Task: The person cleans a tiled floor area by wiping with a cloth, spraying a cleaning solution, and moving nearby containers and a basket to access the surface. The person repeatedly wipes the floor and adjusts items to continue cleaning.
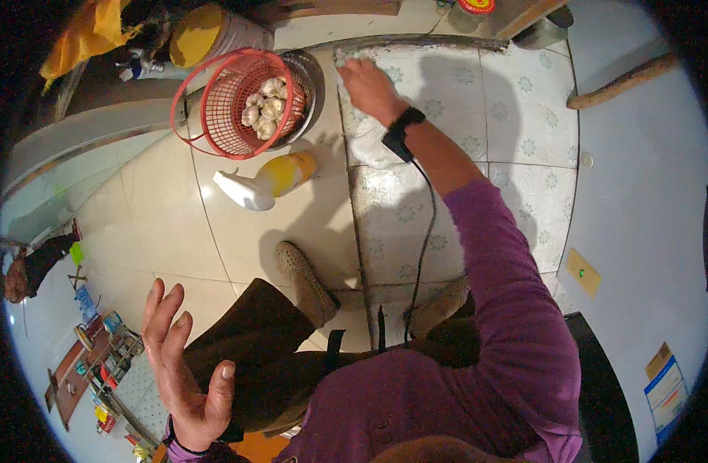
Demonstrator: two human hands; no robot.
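Note:
My right hand (368,89) lies on patterned white floor tiles (528,144), near the dark edge at the top; its fingers are bent down, and what is under them is hidden. A whitish patch, perhaps a cloth, shows below the wrist. Near the lower left my left hand (186,364) is raised with fingers apart, holding nothing. A red plastic basket (215,110) with several garlic bulbs (265,110) stands left of my right hand, over a dark round pan. Below it a spray bottle (284,173) with yellow liquid or label and a white head lies on its side.
A bucket (238,37) stands behind the basket. A glass jar (468,16) with a red lid is at the top. A wooden stick (620,84) leans at the right wall. A black cable runs from my right wristband. Another person (32,269) is far left.

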